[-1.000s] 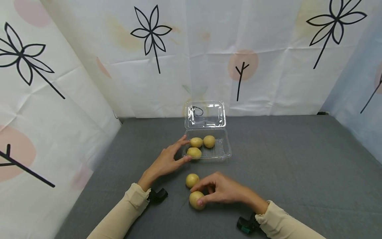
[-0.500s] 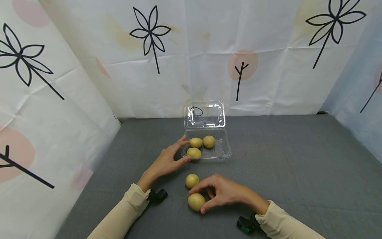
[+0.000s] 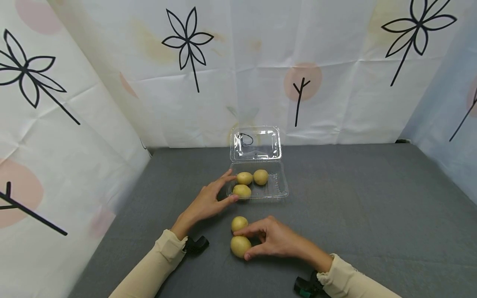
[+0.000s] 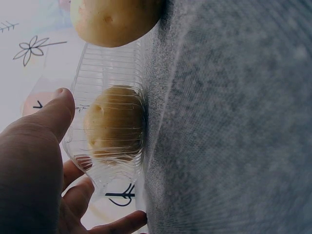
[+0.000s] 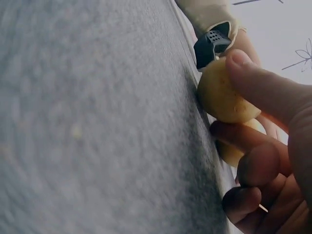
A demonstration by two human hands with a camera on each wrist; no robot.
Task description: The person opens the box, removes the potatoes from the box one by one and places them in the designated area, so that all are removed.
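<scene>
Pinching the nearest potato [image 3: 240, 247] between thumb and forefinger, the right hand's grip [image 3: 277, 240] takes it from opposite sides, presumably so it cannot roll on the table [image 3: 354, 207]. Just beyond that forefinger sits a second potato [image 3: 239, 223]. Farther off, the left hand's grip [image 3: 211, 200] is spread at the left of a clear box [image 3: 277, 188], thumb at its near rim, probably steadying it; three potatoes [image 3: 261, 177] lie inside, lid [image 3: 264, 145] raised behind.

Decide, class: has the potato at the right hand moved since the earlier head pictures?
Yes: judged against the clear container, the potato has shifted leftward and slightly nearer it.
</scene>
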